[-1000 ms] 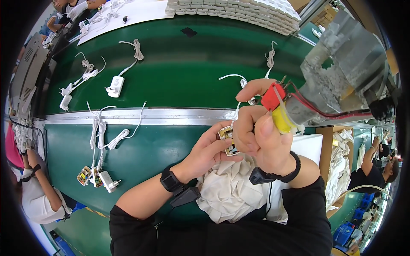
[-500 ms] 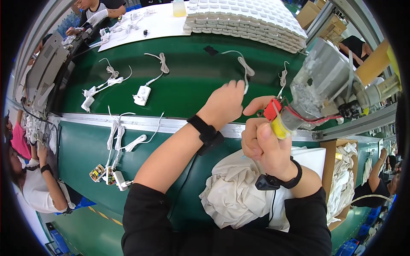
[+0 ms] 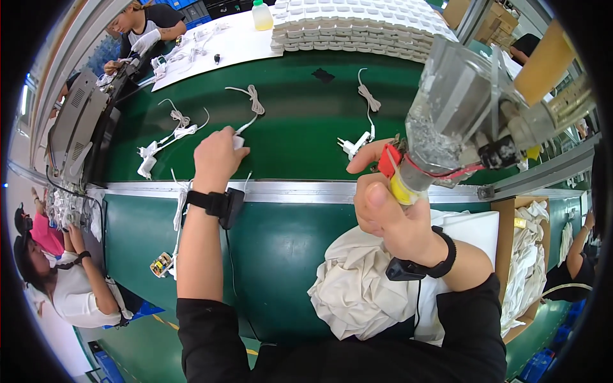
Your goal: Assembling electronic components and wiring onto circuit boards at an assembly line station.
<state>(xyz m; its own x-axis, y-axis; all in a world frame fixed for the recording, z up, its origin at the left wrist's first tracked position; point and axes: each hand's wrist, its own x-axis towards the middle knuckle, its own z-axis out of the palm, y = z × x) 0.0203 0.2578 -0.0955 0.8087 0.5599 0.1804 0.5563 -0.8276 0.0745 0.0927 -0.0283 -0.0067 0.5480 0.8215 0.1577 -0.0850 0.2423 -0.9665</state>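
Note:
My left hand (image 3: 217,159) is over the green conveyor belt, fingers closed around a white power adapter (image 3: 238,142), mostly hidden, with its white cord (image 3: 255,102) trailing away behind. In my right hand (image 3: 397,214) is the neck of a bulky clear-bodied tool (image 3: 437,108) with a red switch piece (image 3: 389,161), red wires and a yellow band (image 3: 403,190); I cannot make out its kind. Another white plug adapter (image 3: 352,148) lies on the belt just left of the tool. More white adapters (image 3: 147,159) with bundled cords rest farther left.
A metal rail (image 3: 287,190) separates the belt from my green worktop (image 3: 274,249). Crumpled off-white cloth (image 3: 357,287) lies before me, beside a cardboard box (image 3: 504,255). An open circuit board (image 3: 161,264) sits left of my forearm. Stacked white trays (image 3: 357,32) stand beyond; co-workers sit left.
My left hand has moved left, away from the adapter near the tool, to the adapter farther left. That first adapter now lies free on the belt. My right hand still grips the tool.

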